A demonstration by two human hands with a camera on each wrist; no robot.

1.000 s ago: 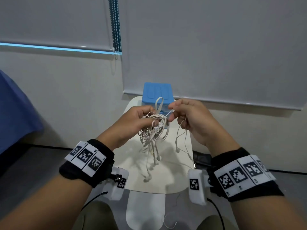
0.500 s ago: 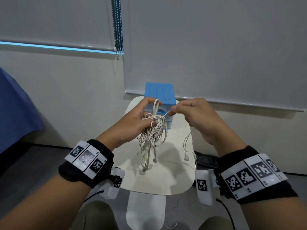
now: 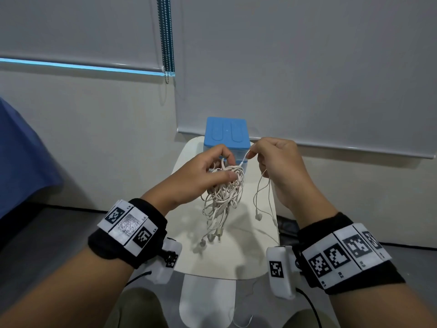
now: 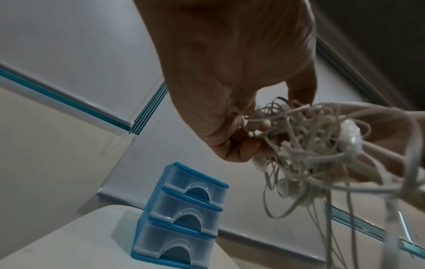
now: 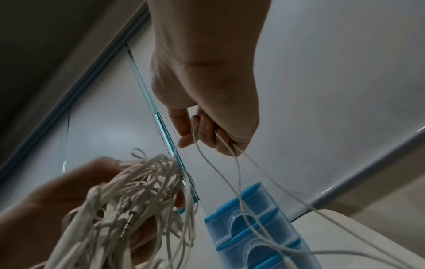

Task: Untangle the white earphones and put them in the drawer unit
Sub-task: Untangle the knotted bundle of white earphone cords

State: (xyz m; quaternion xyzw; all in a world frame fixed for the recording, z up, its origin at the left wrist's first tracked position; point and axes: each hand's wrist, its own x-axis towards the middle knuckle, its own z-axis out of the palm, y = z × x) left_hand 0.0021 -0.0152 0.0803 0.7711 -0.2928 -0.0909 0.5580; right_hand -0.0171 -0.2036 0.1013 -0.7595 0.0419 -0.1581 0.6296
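A tangled bundle of white earphones [image 3: 224, 192] hangs above the small white table [image 3: 238, 256]. My left hand [image 3: 203, 171] grips the top of the bundle [image 4: 306, 142], fingers curled round the wires. My right hand [image 3: 276, 159] pinches one thin cord [image 3: 244, 159] that runs taut from the bundle; two loose ends with an earbud [image 3: 259, 217] dangle below it. That pinch shows in the right wrist view [image 5: 197, 134]. The blue drawer unit [image 3: 227, 136] stands at the table's far end, its three clear drawers [image 4: 184, 213] all pushed in.
Grey roller blinds [image 3: 307, 67] and a bead chain [image 3: 166, 39] hang on the wall behind the table. A blue cloth surface [image 3: 21, 157] lies at the left. Another white cord [image 3: 241, 320] lies on the floor by the table's pedestal.
Both hands have risen and drawn apart a little. My right hand has pulled its cord out to the right, so the loose earbud ends now hang clear of the bundle.
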